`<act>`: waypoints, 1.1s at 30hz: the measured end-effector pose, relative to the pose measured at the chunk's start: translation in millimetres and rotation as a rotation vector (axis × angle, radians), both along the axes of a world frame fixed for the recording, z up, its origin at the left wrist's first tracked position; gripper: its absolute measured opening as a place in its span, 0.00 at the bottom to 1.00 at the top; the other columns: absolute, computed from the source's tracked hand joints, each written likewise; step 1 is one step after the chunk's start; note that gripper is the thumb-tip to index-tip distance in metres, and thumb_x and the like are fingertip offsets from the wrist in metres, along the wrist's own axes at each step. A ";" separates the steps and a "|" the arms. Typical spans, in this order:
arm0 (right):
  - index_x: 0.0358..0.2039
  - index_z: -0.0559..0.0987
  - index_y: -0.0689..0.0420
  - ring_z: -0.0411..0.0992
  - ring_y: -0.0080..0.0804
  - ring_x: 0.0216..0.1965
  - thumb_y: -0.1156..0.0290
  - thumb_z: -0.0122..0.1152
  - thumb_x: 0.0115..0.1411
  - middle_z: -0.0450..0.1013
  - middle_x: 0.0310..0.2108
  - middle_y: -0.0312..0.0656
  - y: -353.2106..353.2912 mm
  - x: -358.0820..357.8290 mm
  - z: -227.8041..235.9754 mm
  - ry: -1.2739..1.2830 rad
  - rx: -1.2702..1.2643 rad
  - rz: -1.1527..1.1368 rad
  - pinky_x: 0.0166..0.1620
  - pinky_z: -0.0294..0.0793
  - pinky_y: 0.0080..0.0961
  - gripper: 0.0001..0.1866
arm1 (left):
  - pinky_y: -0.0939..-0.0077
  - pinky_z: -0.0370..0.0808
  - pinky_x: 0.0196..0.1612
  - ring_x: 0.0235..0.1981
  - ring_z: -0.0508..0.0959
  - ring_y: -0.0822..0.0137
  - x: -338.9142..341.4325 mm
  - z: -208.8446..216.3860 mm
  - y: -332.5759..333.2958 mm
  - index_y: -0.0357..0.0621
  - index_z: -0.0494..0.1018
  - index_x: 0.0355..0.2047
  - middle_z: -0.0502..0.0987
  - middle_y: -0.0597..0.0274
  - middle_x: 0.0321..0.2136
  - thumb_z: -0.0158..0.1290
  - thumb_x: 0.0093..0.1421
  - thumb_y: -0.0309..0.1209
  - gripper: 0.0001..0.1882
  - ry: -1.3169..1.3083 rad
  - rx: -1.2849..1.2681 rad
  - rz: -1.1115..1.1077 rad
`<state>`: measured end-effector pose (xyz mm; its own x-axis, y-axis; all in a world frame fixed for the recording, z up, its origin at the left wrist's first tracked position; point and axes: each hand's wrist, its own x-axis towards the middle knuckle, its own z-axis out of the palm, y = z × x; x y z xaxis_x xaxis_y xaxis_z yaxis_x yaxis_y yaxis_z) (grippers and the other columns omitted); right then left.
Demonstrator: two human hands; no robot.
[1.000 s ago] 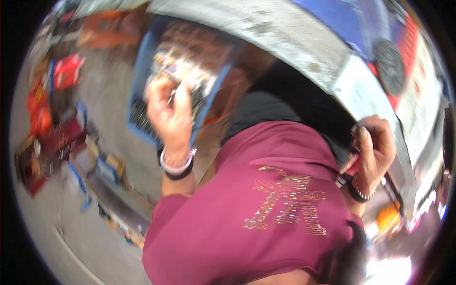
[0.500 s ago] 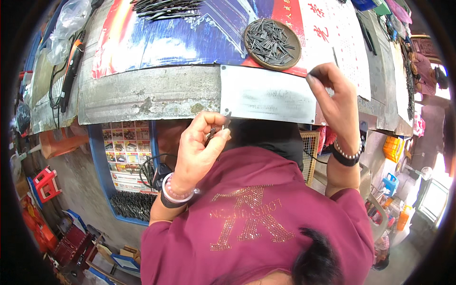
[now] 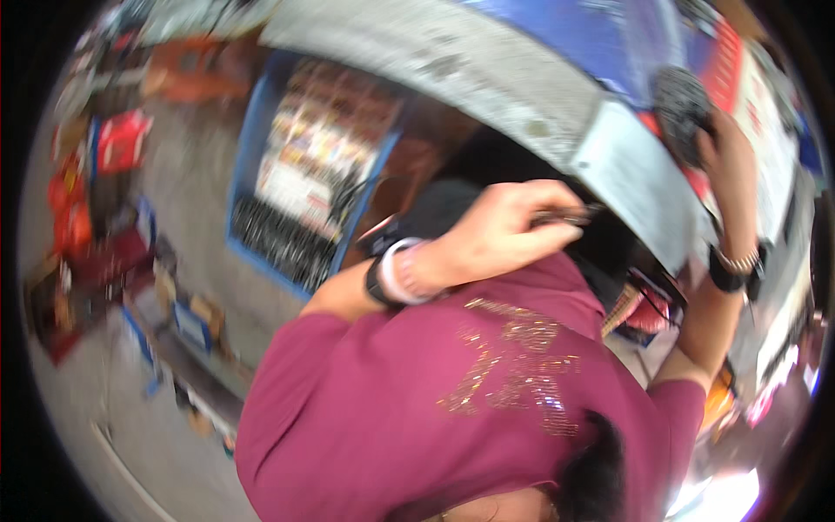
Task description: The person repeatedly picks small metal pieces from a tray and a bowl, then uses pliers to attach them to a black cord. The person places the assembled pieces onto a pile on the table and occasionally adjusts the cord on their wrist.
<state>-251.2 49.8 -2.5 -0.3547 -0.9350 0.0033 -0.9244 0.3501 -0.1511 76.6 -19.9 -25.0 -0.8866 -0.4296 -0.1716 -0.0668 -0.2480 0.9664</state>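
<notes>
My left hand is closed, thumb against fingers, around small dark metal pieces; their exact kind is blurred. It hovers just off the table's near edge, above my lap. My right hand reaches over the table to the round bowl's heap of short grey metal pins. Its fingertips are at the heap's near right side, smeared by motion, so whether they grip a pin does not show. Between the hands lies a pale flat plate along the table edge.
The grey worktable carries a blue and red poster. Below its edge, on my left, stands a blue-framed tray with printed sheets and many dark metal pieces. Red stools and boxes stand farther left on the floor.
The view has swung, so the table now slants down to the right. My right hand has moved from beside the plate to the bowl. My left hand keeps its closed hold.
</notes>
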 end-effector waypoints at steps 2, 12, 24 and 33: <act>0.37 0.72 0.64 0.71 0.55 0.35 0.72 0.53 0.56 0.72 0.32 0.57 1.7 -10.0 -1.5 -0.009 0.001 0.023 0.39 0.69 0.41 0.10 | 0.80 0.72 0.39 0.35 0.75 0.76 -8.0 0.7 9.2 0.35 0.74 0.40 0.76 0.63 0.32 0.54 0.58 0.25 0.09 0.071 0.018 0.025; 0.41 0.76 0.63 0.74 0.45 0.32 0.68 0.54 0.63 0.75 0.32 0.53 8.2 -14.3 -0.7 -0.108 -0.075 -0.082 0.39 0.70 0.30 0.11 | 0.81 0.71 0.40 0.35 0.73 0.78 -13.4 2.8 11.7 0.34 0.73 0.39 0.76 0.65 0.31 0.54 0.58 0.25 0.09 0.048 0.065 -0.038; 0.38 0.74 0.65 0.75 0.23 0.33 0.78 0.57 0.61 0.76 0.32 0.40 41.9 85.3 26.6 -1.204 -0.495 -0.108 0.38 0.75 0.18 0.06 | 0.86 0.71 0.39 0.35 0.73 0.81 -14.2 13.2 8.1 0.34 0.73 0.41 0.75 0.67 0.35 0.55 0.59 0.21 0.10 -0.069 0.050 -0.047; 0.38 0.76 0.64 0.67 0.17 0.25 0.75 0.57 0.61 0.73 0.29 0.36 78.9 127.6 17.7 -1.639 -0.300 -0.240 0.31 0.67 0.12 0.07 | 0.84 0.71 0.33 0.29 0.73 0.79 -25.3 21.1 9.6 0.34 0.74 0.37 0.74 0.64 0.30 0.55 0.57 0.20 0.07 -0.120 -0.123 -0.168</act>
